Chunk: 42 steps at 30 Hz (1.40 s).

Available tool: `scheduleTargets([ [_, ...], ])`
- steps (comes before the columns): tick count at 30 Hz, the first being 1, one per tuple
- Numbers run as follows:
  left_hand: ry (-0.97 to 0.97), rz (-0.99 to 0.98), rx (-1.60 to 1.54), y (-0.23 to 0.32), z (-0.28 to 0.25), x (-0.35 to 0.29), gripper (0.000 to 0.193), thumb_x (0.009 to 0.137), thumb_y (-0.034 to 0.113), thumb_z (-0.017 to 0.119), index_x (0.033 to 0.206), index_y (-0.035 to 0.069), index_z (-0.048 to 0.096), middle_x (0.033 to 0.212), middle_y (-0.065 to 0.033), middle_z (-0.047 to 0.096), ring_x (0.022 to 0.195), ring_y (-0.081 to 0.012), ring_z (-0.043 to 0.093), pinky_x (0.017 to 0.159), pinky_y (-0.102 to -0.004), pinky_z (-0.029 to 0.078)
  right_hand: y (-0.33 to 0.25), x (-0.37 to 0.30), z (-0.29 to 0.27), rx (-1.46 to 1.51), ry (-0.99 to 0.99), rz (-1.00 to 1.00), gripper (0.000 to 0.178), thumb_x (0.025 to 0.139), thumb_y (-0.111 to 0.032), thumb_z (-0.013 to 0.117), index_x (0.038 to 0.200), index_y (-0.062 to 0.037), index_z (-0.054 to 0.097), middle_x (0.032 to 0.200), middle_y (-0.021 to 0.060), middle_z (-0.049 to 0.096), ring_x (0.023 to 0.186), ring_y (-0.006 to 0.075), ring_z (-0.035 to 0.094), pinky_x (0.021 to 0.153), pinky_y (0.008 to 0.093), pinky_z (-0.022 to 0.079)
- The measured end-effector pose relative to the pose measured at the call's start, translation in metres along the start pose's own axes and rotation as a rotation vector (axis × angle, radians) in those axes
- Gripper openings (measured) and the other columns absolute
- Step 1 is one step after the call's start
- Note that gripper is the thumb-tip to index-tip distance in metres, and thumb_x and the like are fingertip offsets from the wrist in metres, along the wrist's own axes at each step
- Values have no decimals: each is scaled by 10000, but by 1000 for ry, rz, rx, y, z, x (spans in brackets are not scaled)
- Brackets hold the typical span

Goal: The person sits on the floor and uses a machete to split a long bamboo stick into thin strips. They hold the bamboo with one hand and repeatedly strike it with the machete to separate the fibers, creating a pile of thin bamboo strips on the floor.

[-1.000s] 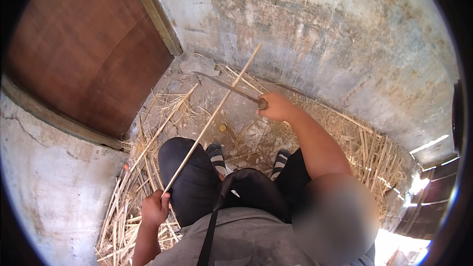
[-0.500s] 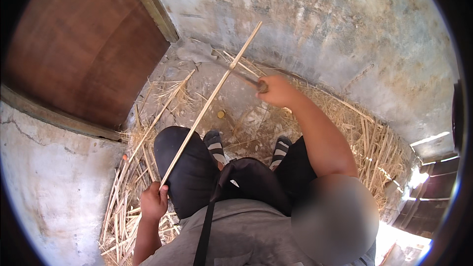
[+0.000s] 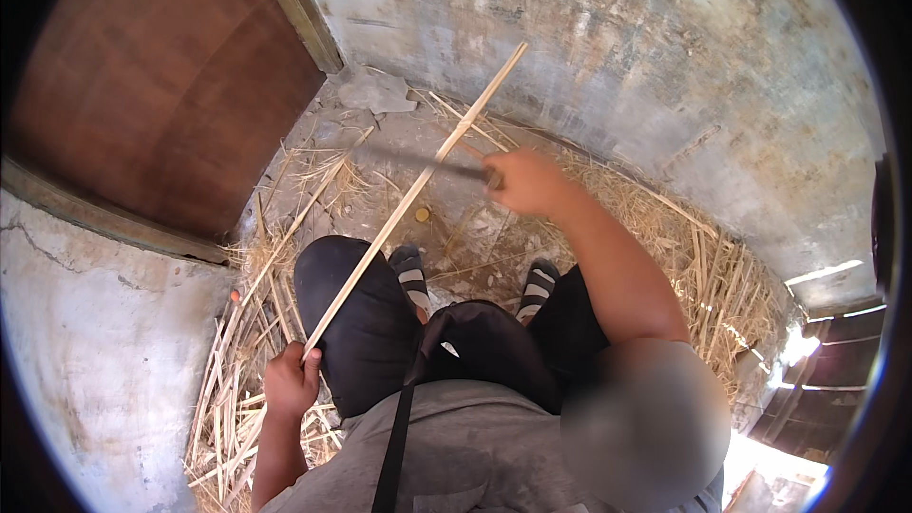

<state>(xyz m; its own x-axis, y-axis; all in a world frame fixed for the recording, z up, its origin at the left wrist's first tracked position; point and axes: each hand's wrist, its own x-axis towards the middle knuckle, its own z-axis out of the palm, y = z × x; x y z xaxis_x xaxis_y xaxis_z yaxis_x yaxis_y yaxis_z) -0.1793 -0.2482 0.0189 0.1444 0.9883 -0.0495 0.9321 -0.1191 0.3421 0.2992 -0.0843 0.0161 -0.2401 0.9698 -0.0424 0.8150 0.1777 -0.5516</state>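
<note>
A long pale split wooden stick (image 3: 399,213) slants from lower left to upper right across my left knee. My left hand (image 3: 292,378) is closed round its lower end, thumb on top. My right hand (image 3: 525,180) is wrapped round the handle of a knife (image 3: 427,163), whose blade is smeared by motion and points left across the stick's upper half. Whether the blade touches the stick, I cannot tell. The stick's far end looks split into strips near the wall.
Straw-like shavings (image 3: 655,228) line the wall foot at right, with more split sticks (image 3: 228,418) at left. A brown door panel (image 3: 171,85) stands at upper left. A small yellow round object (image 3: 423,215) lies on the floor, and a stained wall (image 3: 608,57) rises ahead.
My right hand has moved slightly left and down, and the knife blade has swung lower, toward me. The stick's upper end has shifted a little to the right.
</note>
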Motion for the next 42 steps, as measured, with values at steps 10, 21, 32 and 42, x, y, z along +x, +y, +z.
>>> scheduleTargets([
  [10, 7, 24, 28, -7, 0, 4, 416, 1002, 407, 644, 829, 39, 556, 680, -229, 617, 644, -474, 624, 565, -532, 465, 73, 7, -2, 146, 176, 296, 396, 852, -262, 752, 1183, -52, 700, 967, 162, 748, 944, 318, 730, 827, 464, 559],
  [21, 51, 51, 48, -10, 2, 7, 431, 978, 419, 679, 837, 32, 554, 680, -211, 612, 621, -458, 618, 549, -517, 458, 73, 3, -19, 259, 212, 457, 394, 821, -184, 766, 1175, -20, 712, 1037, 144, 764, 885, 294, 738, 796, 415, 573],
  [32, -23, 59, -46, -13, -9, 15, 506, 995, 451, 649, 740, 28, 537, 619, -207, 588, 614, -453, 607, 543, -498, 449, 31, -5, -7, 93, -18, 177, 464, 825, -256, 788, 1206, -11, 690, 998, 185, 740, 946, 308, 722, 835, 433, 556],
  [42, -42, 47, -66, -6, -9, 13, 463, 1013, 436, 614, 808, 21, 600, 621, -226, 602, 635, -471, 631, 563, -519, 471, -34, -10, -23, -353, -151, -29, 381, 844, -201, 783, 1185, -46, 714, 912, 161, 734, 877, 293, 718, 807, 414, 555],
])
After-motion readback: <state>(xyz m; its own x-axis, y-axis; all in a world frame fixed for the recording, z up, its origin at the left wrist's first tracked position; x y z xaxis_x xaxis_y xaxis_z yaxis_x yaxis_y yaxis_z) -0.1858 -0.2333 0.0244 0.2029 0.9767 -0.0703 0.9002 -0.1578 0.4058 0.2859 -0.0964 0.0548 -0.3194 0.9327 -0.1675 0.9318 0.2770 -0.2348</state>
